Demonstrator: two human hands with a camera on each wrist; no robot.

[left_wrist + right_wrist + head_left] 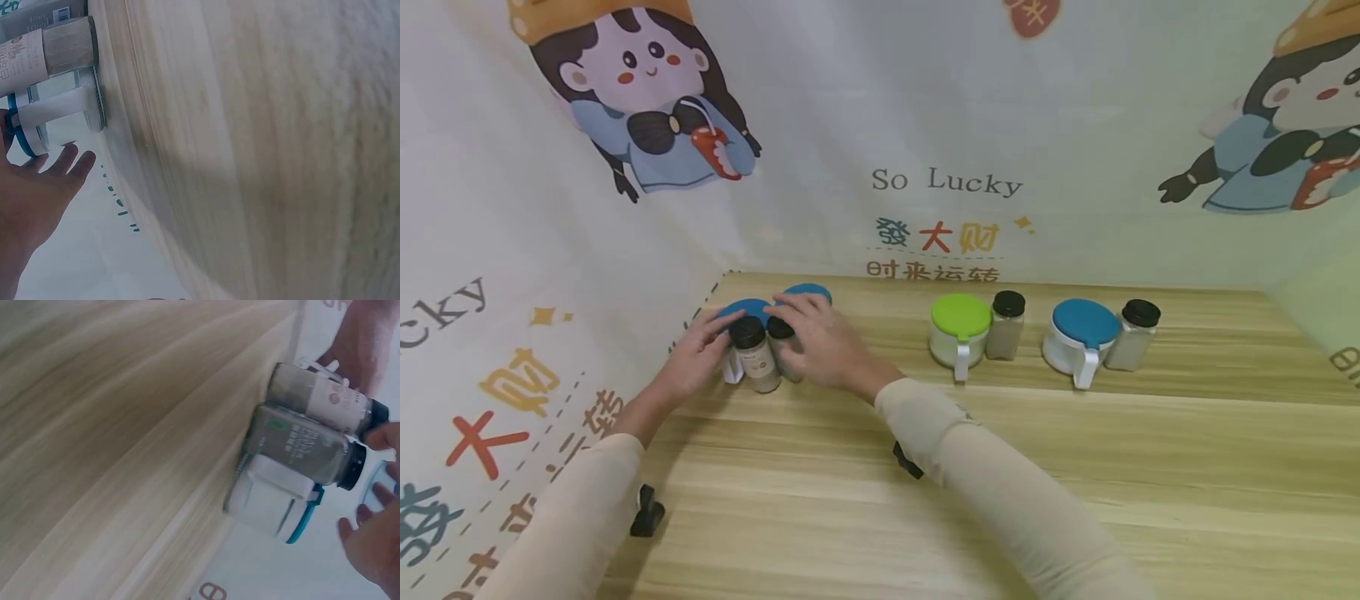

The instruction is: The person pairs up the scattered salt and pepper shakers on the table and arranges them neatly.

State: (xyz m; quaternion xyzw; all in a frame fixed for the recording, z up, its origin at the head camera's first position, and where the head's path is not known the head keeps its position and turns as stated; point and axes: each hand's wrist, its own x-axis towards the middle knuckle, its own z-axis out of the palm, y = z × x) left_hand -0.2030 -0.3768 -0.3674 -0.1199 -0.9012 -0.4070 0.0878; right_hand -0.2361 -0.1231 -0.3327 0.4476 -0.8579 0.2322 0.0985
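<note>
At the table's far left, my left hand (696,354) reaches round the outer side of a clear, white-handled seasoning jar with a blue lid (745,310). In the left wrist view its fingers spread loosely beside that jar (56,115). In front of the jar stands a black-capped shaker bottle (760,364) with a pale label. My right hand (823,337) hovers over a second shaker bottle (300,444), fingers apart, thumb close to the black caps. Behind it, another blue-lidded jar (809,292) is partly covered by this hand. All these containers stand upright, close together.
Farther right stand a green-lidded jar (961,333) and a blue-lidded jar (1084,337), each with a black-capped shaker bottle (1006,327) at its right. A printed cloth (820,167) hangs behind and along the left edge of the wooden table (820,500).
</note>
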